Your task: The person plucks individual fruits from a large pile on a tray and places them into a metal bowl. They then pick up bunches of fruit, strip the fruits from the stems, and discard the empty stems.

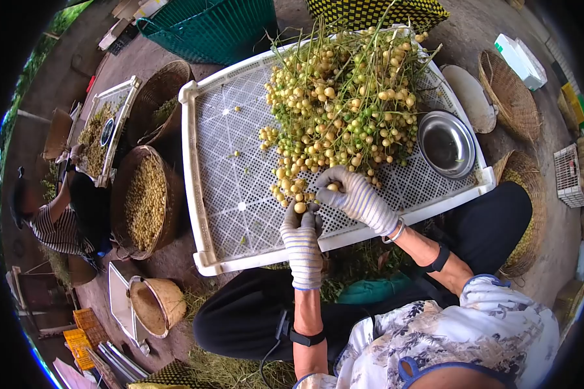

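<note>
Reaches up from six o'clock with the gloved left hand, pointing toward twelve, and bends its fingers together at the tips, clamped on one yellow fruit. Reaches in from four o'clock with the gloved right hand, pointing toward ten, and curls thumb and forefinger close about a second fruit; cannot tell whether gripped. Has the fruit heap at twelve on the white tray, near a steel bowl at three.

The gloved left hand holds a yellowish fruit over a white tray, the right hand close by.
</note>
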`<state>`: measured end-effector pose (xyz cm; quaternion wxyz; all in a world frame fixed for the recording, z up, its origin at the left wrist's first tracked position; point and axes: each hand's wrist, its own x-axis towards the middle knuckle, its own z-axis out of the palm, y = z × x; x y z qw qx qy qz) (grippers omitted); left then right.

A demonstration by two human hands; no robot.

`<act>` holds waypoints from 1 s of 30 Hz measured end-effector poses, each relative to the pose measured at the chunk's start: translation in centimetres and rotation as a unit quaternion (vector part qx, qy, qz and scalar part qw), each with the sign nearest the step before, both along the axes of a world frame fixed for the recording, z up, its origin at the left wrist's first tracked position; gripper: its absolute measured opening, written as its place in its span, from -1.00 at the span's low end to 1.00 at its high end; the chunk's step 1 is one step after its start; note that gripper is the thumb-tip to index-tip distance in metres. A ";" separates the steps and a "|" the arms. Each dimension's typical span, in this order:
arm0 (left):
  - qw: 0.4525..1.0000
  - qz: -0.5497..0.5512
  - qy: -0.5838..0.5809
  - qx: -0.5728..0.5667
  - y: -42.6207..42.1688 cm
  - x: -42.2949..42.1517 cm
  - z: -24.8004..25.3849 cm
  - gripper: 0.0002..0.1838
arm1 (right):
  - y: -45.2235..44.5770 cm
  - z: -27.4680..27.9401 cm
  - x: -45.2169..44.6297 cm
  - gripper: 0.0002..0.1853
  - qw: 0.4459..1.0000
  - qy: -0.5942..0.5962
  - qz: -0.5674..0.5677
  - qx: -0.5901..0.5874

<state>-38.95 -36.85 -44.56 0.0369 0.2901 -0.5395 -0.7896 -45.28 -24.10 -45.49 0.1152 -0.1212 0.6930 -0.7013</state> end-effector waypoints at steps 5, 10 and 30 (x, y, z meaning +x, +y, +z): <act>0.989 -0.087 0.021 -0.117 -0.2 0.3 -1.4 -0.66 | -2.1 -0.4 0.5 -0.67 0.966 0.171 0.019 0.193; 0.999 0.007 -0.033 -0.018 1.0 0.2 -0.3 -0.77 | -3.0 -1.8 0.3 -0.82 0.974 0.179 -0.069 0.123; 0.996 0.014 -0.004 0.089 -1.1 0.2 0.0 -0.78 | -0.7 -0.5 -0.7 -0.80 0.955 -0.204 -0.005 -0.215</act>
